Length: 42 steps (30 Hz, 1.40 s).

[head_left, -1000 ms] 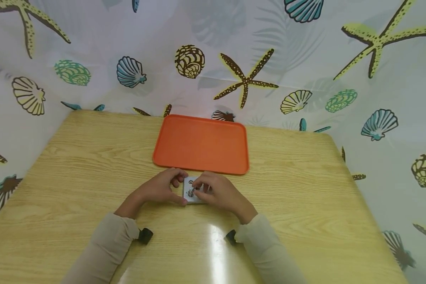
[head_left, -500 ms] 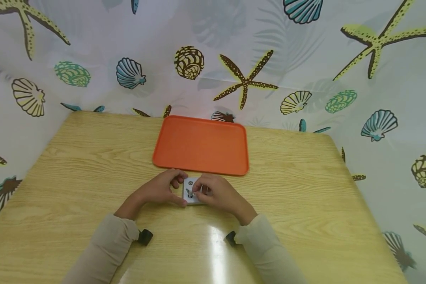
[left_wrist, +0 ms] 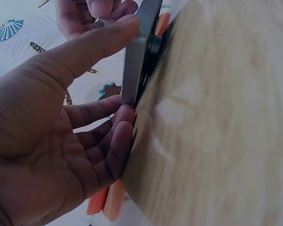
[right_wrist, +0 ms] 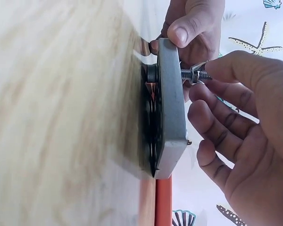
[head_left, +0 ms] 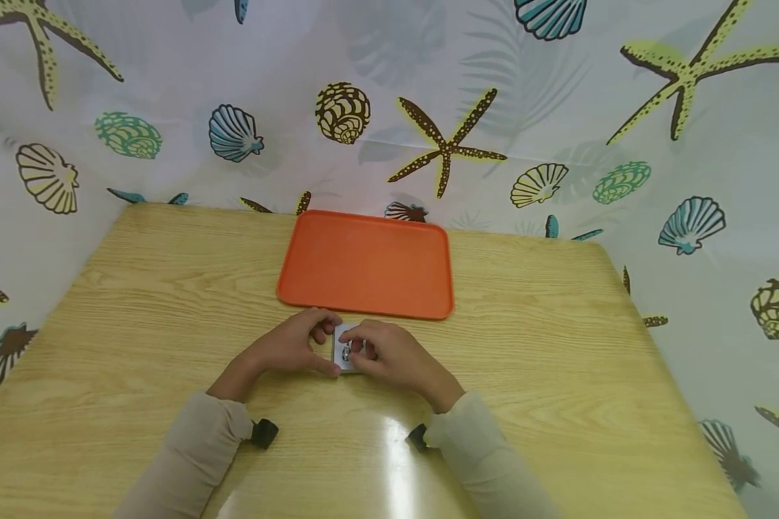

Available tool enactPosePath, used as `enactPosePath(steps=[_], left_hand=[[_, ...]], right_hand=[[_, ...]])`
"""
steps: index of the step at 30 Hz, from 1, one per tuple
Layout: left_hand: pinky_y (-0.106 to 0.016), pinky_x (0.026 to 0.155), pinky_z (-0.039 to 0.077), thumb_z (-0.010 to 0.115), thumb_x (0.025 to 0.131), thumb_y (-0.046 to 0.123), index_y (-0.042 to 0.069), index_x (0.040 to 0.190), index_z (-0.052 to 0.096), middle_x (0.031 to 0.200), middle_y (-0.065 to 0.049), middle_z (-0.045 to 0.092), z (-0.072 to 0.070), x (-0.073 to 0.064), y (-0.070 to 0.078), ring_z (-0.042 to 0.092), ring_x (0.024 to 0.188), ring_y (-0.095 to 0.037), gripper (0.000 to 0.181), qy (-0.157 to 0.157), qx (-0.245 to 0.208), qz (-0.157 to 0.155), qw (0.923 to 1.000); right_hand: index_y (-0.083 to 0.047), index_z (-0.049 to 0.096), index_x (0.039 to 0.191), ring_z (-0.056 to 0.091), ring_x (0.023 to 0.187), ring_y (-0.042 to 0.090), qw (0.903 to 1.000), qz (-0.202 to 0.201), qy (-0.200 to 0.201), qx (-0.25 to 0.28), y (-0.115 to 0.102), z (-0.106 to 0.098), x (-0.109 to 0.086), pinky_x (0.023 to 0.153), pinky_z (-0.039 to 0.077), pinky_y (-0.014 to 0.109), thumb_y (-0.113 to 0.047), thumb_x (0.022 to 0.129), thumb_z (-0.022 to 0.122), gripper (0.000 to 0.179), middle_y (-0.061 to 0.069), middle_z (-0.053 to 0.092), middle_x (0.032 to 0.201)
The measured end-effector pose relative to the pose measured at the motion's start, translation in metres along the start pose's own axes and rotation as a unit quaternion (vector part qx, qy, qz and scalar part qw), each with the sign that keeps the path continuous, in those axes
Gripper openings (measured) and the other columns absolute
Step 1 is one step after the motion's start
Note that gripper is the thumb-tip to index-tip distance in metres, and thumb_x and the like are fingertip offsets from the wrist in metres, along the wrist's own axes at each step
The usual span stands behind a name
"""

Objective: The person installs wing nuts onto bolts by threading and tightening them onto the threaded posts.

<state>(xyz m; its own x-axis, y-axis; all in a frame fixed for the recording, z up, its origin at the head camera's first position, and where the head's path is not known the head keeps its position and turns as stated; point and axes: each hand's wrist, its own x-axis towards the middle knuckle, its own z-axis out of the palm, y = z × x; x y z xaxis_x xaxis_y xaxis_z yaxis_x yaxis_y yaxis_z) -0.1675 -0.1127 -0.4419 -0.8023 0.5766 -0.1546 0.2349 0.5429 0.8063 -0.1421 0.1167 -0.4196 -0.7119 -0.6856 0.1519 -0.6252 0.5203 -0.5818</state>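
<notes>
In the head view, my left hand [head_left: 295, 343] grips the left side of a small grey metal plate [head_left: 339, 342], thumb on the near edge and fingers on the far edge. A threaded bolt [right_wrist: 185, 74] sticks up through the plate, its dark round head [right_wrist: 152, 73] beneath. On its shank sits a metal wing nut [right_wrist: 195, 75]. My right hand [head_left: 392, 353] pinches the wing nut at thumb and fingertips, its other fingers loosely curled above the plate. A small brassy tip [right_wrist: 189, 142] shows on the plate's upper face further along.
An orange tray [head_left: 366, 267] lies just beyond the plate on the wood-grained table [head_left: 526, 346]. Behind and at both sides hangs a white cloth [head_left: 273, 65] printed with shells and starfish. Dark wrist cameras sit under both sleeves.
My right hand's fingers have turned and shifted slightly left over the wing nut, covering more of the plate's far hole. The left hand keeps its grip; the plate stays in place.
</notes>
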Motion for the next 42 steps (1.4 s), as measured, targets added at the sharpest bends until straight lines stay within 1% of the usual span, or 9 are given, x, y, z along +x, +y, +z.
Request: enactPosePath(steps=[4, 11, 15, 19, 27, 32, 35, 42], left_hand=[[-0.032, 0.086, 0.049, 0.091, 0.073, 0.032, 0.003, 0.135, 0.052, 0.121, -0.008, 0.057, 0.0, -0.0001, 0.0002, 0.053, 0.103, -0.02, 0.079, 0.001, 0.002, 0.001, 1.0], [-0.032, 0.085, 0.049, 0.091, 0.073, 0.032, 0.003, 0.136, 0.052, 0.122, -0.009, 0.056, -0.0002, -0.0007, 0.0002, 0.053, 0.103, -0.021, 0.079, -0.001, -0.001, -0.003, 1.0], [-0.033, 0.085, 0.049, 0.091, 0.073, 0.032, 0.003, 0.136, 0.052, 0.122, -0.009, 0.056, -0.0003, -0.001, 0.0005, 0.053, 0.104, -0.021, 0.08, -0.002, -0.001, -0.006, 1.0], [-0.033, 0.085, 0.048, 0.091, 0.073, 0.032, 0.003, 0.136, 0.052, 0.121, -0.009, 0.056, -0.0006, -0.001, 0.0011, 0.053, 0.104, -0.021, 0.08, 0.0, 0.0, -0.006, 1.0], [-0.033, 0.086, 0.048, 0.091, 0.073, 0.03, 0.003, 0.135, 0.052, 0.121, -0.009, 0.056, -0.0013, -0.0011, 0.002, 0.053, 0.104, -0.021, 0.079, 0.0, -0.005, -0.001, 1.0], [-0.033, 0.086, 0.048, 0.091, 0.072, 0.029, 0.003, 0.135, 0.052, 0.123, -0.01, 0.056, -0.0007, -0.0016, 0.001, 0.053, 0.105, -0.021, 0.079, -0.002, -0.016, -0.002, 0.9999], [-0.034, 0.088, 0.048, 0.091, 0.072, 0.031, 0.003, 0.136, 0.052, 0.124, -0.01, 0.056, -0.0008, -0.0016, 0.0001, 0.054, 0.106, -0.021, 0.079, -0.003, -0.014, -0.003, 0.9999], [-0.034, 0.087, 0.049, 0.09, 0.073, 0.032, 0.004, 0.136, 0.052, 0.126, -0.01, 0.056, -0.0012, -0.0003, -0.0008, 0.054, 0.107, -0.022, 0.079, -0.004, -0.012, -0.001, 0.9999]], right_hand=[[-0.008, 0.07, 0.113, 0.06, 0.076, 0.012, 0.9999, 0.004, 0.008, -0.008, -0.0002, 0.0002, -0.001, 0.07, 0.047, 0.019, -0.013, 0.095, 0.065, 0.02, 0.002, 0.067, 0.092], [-0.011, 0.071, 0.111, 0.062, 0.084, 0.015, 0.9996, 0.011, 0.019, -0.018, 0.0003, -0.0002, -0.0027, 0.074, 0.05, 0.022, -0.015, 0.095, 0.065, 0.018, 0.002, 0.067, 0.105], [-0.012, 0.071, 0.109, 0.063, 0.087, 0.015, 0.9996, 0.015, 0.019, -0.016, 0.0014, -0.0006, -0.0027, 0.077, 0.051, 0.023, -0.015, 0.095, 0.065, 0.016, 0.002, 0.067, 0.108], [-0.012, 0.071, 0.108, 0.062, 0.085, 0.014, 0.9997, 0.016, 0.017, -0.01, 0.0016, -0.0017, -0.0024, 0.074, 0.051, 0.022, -0.015, 0.095, 0.065, 0.014, 0.002, 0.069, 0.104], [-0.009, 0.069, 0.11, 0.058, 0.074, 0.012, 0.9997, 0.019, 0.011, 0.009, 0.0016, -0.0023, -0.0006, 0.068, 0.048, 0.02, -0.011, 0.095, 0.063, 0.016, 0.001, 0.068, 0.089], [-0.009, 0.069, 0.109, 0.055, 0.072, 0.008, 0.9998, 0.014, 0.011, 0.013, 0.0027, -0.0009, -0.0006, 0.068, 0.049, 0.021, -0.009, 0.095, 0.061, 0.017, 0.001, 0.069, 0.088], [-0.009, 0.069, 0.109, 0.055, 0.072, 0.006, 0.9997, 0.011, 0.01, 0.017, 0.0031, 0.0, -0.0004, 0.068, 0.049, 0.021, -0.009, 0.095, 0.06, 0.017, 0.001, 0.069, 0.088], [-0.008, 0.069, 0.113, 0.053, 0.07, 0.004, 0.9998, 0.006, 0.009, 0.019, 0.0025, 0.0016, 0.0005, 0.067, 0.046, 0.017, -0.01, 0.095, 0.061, 0.02, 0.0, 0.068, 0.087]])
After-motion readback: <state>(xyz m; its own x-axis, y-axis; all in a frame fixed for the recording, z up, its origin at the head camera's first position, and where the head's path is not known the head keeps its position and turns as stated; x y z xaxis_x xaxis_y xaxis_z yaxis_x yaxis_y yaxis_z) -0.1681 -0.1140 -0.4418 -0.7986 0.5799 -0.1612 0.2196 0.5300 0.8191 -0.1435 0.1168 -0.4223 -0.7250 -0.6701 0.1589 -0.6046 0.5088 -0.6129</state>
